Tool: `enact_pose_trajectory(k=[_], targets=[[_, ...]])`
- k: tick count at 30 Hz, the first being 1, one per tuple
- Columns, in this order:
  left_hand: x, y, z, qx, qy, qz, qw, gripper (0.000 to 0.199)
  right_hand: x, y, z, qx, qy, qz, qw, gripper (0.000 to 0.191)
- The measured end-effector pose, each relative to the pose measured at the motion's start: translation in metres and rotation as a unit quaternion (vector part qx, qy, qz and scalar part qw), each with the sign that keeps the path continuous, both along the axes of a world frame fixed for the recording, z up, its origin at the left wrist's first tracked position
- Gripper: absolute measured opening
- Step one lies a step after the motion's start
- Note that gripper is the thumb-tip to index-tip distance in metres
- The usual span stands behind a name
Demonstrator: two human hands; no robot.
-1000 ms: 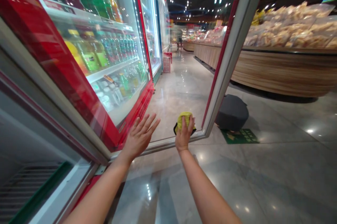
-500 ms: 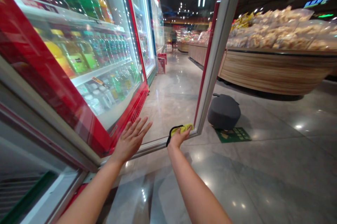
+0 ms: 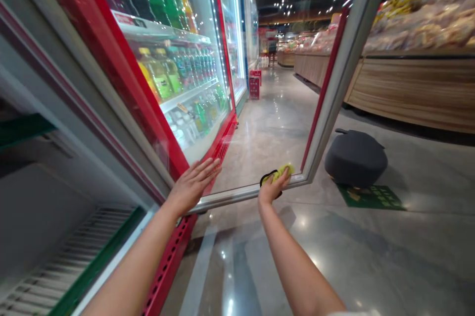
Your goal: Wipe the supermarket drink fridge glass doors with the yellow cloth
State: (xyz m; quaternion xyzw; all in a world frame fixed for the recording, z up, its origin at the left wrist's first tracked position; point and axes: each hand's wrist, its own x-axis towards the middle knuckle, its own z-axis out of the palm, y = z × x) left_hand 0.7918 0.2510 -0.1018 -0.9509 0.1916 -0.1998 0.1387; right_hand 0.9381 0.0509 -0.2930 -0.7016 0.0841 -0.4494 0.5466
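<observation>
A glass fridge door (image 3: 274, 123) with a grey metal frame stands swung out in front of me. My right hand (image 3: 273, 187) grips a yellow cloth (image 3: 282, 173) with a black edge, pressed on the glass just above the bottom rail (image 3: 237, 194), near the door's outer corner. Towards the hinge side, my left hand (image 3: 193, 184) is stretched flat against or just in front of the glass, its fingers extended and holding nothing. Whether its palm touches the pane I cannot tell.
Through the glass show lit shelves of drink bottles (image 3: 159, 76) in a red-framed cooler. A dark grey stool (image 3: 355, 157) stands on the floor beyond the door, beside a green floor sticker (image 3: 371, 197). Wooden bins (image 3: 415, 88) of bagged goods line the right. White wire racks (image 3: 70, 256) lie lower left.
My view has shifted left, so the door and stool appear further right. My right hand stays low by the door's outer corner with the cloth; my left hand's fingers have drawn closer together.
</observation>
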Motion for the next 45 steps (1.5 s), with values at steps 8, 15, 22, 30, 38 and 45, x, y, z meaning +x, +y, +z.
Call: enact_pose_trajectory(k=[8, 15, 22, 30, 38, 45], targets=[[-0.049, 0.037, 0.017, 0.000, -0.034, 0.075, 0.997, 0.081, -0.084, 0.070, -0.022, -0.288, -0.075, 0.239, 0.924, 0.061], [-0.047, 0.030, -0.004, -0.027, -0.074, 0.070, 0.994, 0.071, -0.100, 0.101, 0.006, -0.471, -0.255, 0.409, 0.739, 0.032], [-0.010, 0.005, -0.031, -0.056, -0.164, 0.004, 0.985, 0.075, -0.034, -0.016, 0.009, -0.523, -0.216, 0.345, 0.749, 0.046], [0.062, -0.068, -0.029, -0.110, -0.209, -0.070, 0.969, 0.077, 0.026, -0.091, 0.085, -0.390, -0.099, 0.101, 0.910, 0.071], [0.093, -0.123, -0.020, -0.127, -0.214, -0.103, 0.963, 0.077, 0.037, -0.125, 0.180, -0.364, -0.113, -0.001, 0.925, 0.061], [0.096, -0.127, -0.018, -0.119, -0.242, -0.093, 0.958, 0.079, 0.087, -0.189, 0.266, -0.207, -0.226, -0.007, 0.952, 0.058]])
